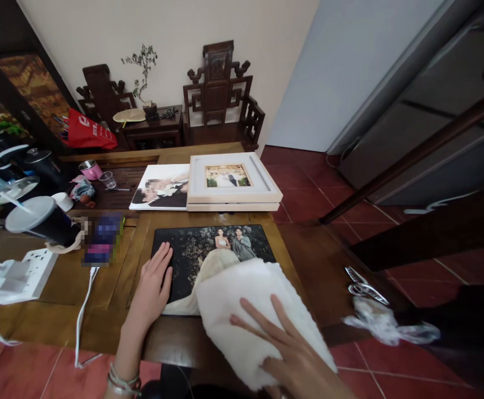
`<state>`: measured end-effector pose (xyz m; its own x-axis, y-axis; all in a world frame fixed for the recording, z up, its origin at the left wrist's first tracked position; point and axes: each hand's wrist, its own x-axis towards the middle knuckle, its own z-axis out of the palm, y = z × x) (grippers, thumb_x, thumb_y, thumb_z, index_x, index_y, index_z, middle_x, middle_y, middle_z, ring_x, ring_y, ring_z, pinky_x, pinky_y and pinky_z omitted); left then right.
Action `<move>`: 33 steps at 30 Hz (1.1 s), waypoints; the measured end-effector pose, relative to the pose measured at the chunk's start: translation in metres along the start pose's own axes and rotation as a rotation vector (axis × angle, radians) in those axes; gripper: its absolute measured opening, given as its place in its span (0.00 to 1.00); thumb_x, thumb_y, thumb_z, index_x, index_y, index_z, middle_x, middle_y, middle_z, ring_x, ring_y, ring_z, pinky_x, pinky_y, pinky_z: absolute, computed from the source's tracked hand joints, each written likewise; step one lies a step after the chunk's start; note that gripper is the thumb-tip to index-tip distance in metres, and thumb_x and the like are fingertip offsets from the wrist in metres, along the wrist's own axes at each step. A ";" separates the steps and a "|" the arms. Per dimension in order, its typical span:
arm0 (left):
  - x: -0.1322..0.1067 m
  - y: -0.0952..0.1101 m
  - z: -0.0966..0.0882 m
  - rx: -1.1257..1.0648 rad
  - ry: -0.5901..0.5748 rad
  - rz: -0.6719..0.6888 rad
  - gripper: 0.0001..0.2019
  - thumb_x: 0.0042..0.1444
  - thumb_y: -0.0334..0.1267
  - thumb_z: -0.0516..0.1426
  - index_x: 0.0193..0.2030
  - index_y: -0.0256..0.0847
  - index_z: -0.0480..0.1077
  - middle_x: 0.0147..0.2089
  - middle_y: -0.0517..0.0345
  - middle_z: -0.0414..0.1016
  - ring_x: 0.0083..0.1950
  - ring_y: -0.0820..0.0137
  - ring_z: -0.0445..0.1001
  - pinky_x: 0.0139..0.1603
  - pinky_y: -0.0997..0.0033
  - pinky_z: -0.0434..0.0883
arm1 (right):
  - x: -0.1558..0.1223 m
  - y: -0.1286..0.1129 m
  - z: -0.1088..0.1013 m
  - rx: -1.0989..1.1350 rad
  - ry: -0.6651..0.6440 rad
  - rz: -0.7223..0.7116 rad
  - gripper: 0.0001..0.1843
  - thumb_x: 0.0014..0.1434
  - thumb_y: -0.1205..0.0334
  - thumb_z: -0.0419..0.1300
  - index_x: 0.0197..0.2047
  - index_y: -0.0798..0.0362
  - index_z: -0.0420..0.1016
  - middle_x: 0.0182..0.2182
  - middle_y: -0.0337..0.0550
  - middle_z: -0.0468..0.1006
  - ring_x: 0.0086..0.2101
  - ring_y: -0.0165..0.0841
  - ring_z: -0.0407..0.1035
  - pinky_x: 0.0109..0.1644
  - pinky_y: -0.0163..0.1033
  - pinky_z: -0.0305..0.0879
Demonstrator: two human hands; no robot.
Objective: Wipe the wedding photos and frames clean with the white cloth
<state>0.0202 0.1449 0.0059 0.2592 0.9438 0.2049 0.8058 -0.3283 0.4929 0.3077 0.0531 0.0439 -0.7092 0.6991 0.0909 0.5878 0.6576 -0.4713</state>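
A dark-bordered photo panel (187,260) lies flat on the wooden table, printed with a couple in wedding clothes. My left hand (154,280) rests on its left edge, fingers stretched out and holding nothing. Over the panel's lower right part spreads a white fluffy cloth (229,299), which hides that corner and hangs past the near table edge. My right hand (279,343) lies on top of the cloth with its fingers spread, pressing on it rather than wrapped round it.
Behind the panel are stacked pale wooden frames (233,199) and a white-edged photo print (162,188). To the left are a phone (102,241) on a cable, a lidded black cup (37,221) and a power strip (37,271). Scissors (366,287) and crumpled plastic (378,321) lie right.
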 end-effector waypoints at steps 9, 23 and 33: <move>-0.001 -0.001 0.000 0.004 -0.001 0.009 0.23 0.67 0.34 0.44 0.68 0.44 0.53 0.70 0.47 0.55 0.72 0.65 0.50 0.67 0.50 0.55 | 0.068 0.068 -0.021 -0.074 0.131 0.118 0.15 0.58 0.72 0.49 0.42 0.55 0.75 0.56 0.58 0.71 0.65 0.50 0.47 0.62 0.74 0.37; 0.000 -0.001 0.000 -0.003 0.000 0.000 0.23 0.66 0.34 0.44 0.67 0.45 0.54 0.70 0.48 0.55 0.72 0.64 0.51 0.67 0.50 0.55 | 0.042 -0.006 0.001 0.068 -0.084 -0.028 0.19 0.46 0.75 0.52 0.39 0.50 0.76 0.63 0.43 0.62 0.65 0.50 0.44 0.63 0.75 0.31; 0.001 0.000 0.001 -0.014 -0.003 0.000 0.23 0.66 0.34 0.44 0.67 0.44 0.54 0.70 0.48 0.56 0.72 0.64 0.51 0.67 0.50 0.55 | 0.058 0.061 -0.014 -0.132 0.152 0.229 0.15 0.60 0.71 0.47 0.42 0.56 0.74 0.58 0.61 0.68 0.64 0.53 0.47 0.61 0.75 0.41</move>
<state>0.0212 0.1453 0.0052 0.2610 0.9438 0.2028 0.7983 -0.3291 0.5043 0.3078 0.1381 0.0322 -0.4914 0.8611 0.1307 0.7784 0.5015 -0.3776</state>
